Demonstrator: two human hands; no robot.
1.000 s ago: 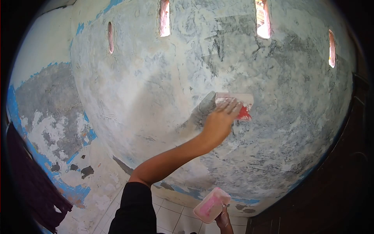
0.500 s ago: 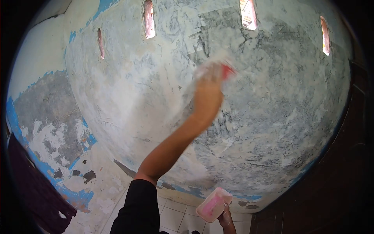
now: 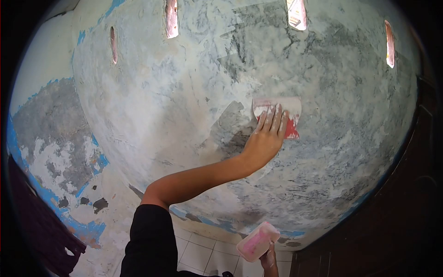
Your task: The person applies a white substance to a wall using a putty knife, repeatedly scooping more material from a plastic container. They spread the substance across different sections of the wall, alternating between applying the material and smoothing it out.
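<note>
My left hand (image 3: 270, 134) is closed on a red plastic putty scraper (image 3: 291, 128), its fingers laid flat along the blade and pressing it against the wall (image 3: 332, 101). White paste coats the fingers and much of the scraper. The thumb is hidden behind it. Low in the view, my right hand (image 3: 269, 259) grips the edge of a shallow, pale plastic tub (image 3: 247, 254). Pink and white residue shows inside the tub, which is tilted toward me. The wall carries patchy white and grey filler, with a darker bare streak just left of the scraper.
Narrow slots (image 3: 171, 18) pierce the wall near the top. The left side wall (image 3: 46, 120) has peeling blue paint and grey patches. A dark purple cloth (image 3: 37, 226) hangs at lower left. White floor tiles (image 3: 198, 254) lie below, and a dark brown panel (image 3: 392, 221) stands at right.
My left hand has moved down and to the right with the scraper, from a blurred stroke to a sharper view. The tub in my right hand has barely shifted.
</note>
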